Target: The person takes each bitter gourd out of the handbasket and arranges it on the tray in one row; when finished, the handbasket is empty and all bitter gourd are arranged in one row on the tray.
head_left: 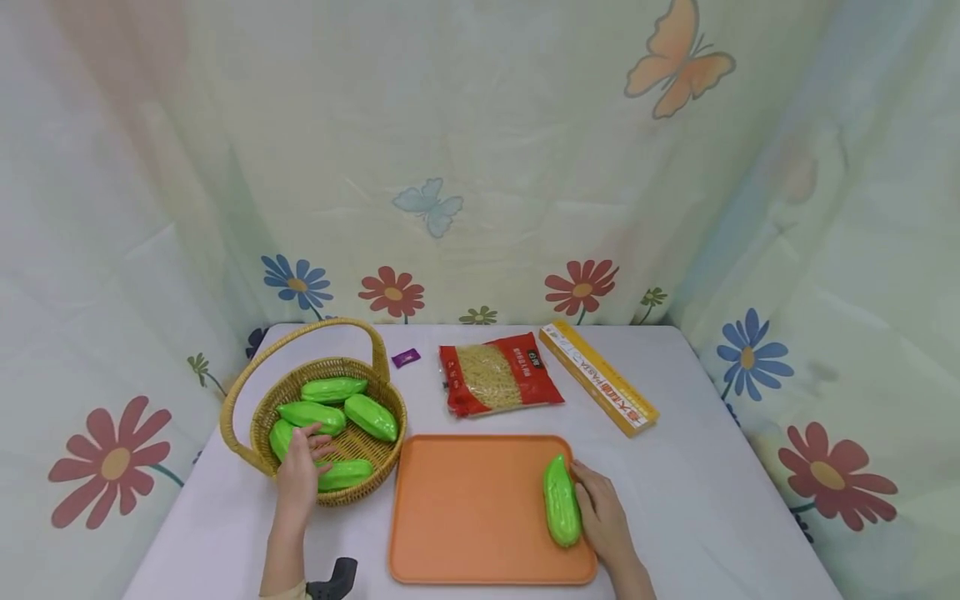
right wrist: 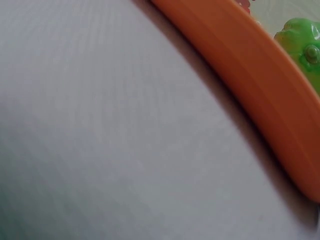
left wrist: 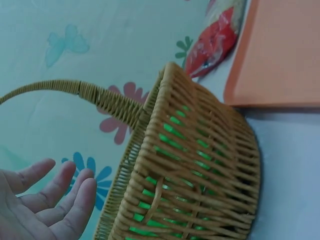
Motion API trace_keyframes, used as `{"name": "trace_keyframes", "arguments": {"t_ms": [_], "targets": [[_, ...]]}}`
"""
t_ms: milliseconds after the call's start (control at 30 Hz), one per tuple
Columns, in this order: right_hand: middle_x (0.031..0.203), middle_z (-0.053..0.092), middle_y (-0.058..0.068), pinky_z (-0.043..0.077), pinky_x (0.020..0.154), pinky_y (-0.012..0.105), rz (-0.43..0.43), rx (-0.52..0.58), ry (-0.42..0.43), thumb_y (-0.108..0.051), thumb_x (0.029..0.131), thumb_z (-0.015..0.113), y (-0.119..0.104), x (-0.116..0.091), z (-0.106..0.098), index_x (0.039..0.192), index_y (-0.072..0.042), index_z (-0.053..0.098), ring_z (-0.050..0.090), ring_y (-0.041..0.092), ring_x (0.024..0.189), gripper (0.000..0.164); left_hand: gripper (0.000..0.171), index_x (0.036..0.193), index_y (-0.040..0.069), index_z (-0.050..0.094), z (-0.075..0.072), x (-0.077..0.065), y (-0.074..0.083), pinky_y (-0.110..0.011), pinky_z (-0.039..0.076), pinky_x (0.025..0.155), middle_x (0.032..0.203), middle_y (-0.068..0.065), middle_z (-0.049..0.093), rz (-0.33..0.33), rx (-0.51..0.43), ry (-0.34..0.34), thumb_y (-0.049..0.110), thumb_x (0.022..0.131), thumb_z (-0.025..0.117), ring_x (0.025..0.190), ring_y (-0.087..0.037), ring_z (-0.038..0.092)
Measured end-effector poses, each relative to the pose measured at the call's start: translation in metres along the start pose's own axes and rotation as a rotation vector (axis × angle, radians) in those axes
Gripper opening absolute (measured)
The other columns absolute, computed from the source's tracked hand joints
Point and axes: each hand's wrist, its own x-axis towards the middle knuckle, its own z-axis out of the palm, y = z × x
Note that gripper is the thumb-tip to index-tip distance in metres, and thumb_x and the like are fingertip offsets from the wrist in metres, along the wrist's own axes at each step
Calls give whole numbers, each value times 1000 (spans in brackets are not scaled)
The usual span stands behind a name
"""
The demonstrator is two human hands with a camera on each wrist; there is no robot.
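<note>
A green gourd (head_left: pixel 562 504) lies lengthwise along the right side of the orange tray (head_left: pixel 465 517), its stem end towards the tray's far edge. The right hand (head_left: pixel 606 512) is at the tray's right rim, against or just beside the gourd; its fingers look loosely extended rather than wrapped round it, though whether they touch is hard to tell, and the right wrist view leaves them out. The gourd's rounded body could roll towards the tray's middle if those fingers nudge it, or slip if lifted by one end. A forearm pressing on the rim might also tip or drag the tray.

Left of the tray, just beside it, stands the wicker basket (head_left: pixel 363 448). The left hand (head_left: pixel 298 471) is over its near left part, fingers relaxed and grasping nothing. Five more gourds (head_left: pixel 371 417) lie inside; reaching among them could push one against another, and a wrist catching the tall handle (head_left: pixel 258 367) could tilt the basket.

Beyond the tray's far edge lie a pasta bag (head_left: pixel 495 375), a yellow box (head_left: pixel 598 379) and a purple packet (head_left: pixel 406 357), apart from both hands and seemingly at little risk.
</note>
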Motion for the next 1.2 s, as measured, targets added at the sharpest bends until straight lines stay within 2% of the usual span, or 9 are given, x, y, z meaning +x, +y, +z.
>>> {"name": "trace_keyframes", "arguments": {"t_ms": [167,400,567,633,767,1000,1200], "targets": [[131,51,5,29,97,37,18,1,-27,-20,98,44,-1,0,-2,127,-7,54,43,22,118,34,76,134,-2,35,-7,7,-2,-48,45,87,123,-26,46,-50,1,23,52,94,0,111,-40,48],[130,52,5,31,97,42,31,6,-25,-20,97,44,-2,2,-3,127,-8,54,43,23,118,34,79,135,-2,33,-11,19,-9,-47,44,88,124,-27,43,-112,-59,34,55,92,1,111,-40,47],[130,51,5,31,97,39,18,19,-25,-19,97,45,-2,2,-2,128,-8,53,44,23,118,34,79,136,-2,32,-10,25,-12,-47,44,88,124,-26,43,-137,-1,14,56,92,2,112,-40,46],[130,51,6,30,96,36,10,18,-21,-18,97,46,-1,2,-2,128,-8,53,44,23,118,33,78,137,-2,31,-8,27,-14,-47,44,89,125,-26,43,-144,29,-3,56,92,2,113,-40,46],[130,52,7,29,96,33,-1,16,-20,-17,96,46,-1,1,-1,128,-7,53,44,24,117,34,77,138,-3,29,-2,31,-18,-47,42,91,125,-28,42,-165,27,-34,55,93,5,113,-40,46],[131,50,7,32,98,46,38,18,-55,-22,98,43,-1,1,-2,130,-7,51,43,26,119,36,68,139,-1,26,12,44,-22,-48,39,94,127,-28,42,-196,15,-101,51,97,15,113,-41,47],[132,49,8,32,98,46,47,23,-61,-23,98,43,-4,2,-4,130,-7,51,42,26,120,36,71,138,-3,27,23,52,-21,-47,42,91,124,-29,44,-196,21,-118,53,96,17,109,-40,50]]}}
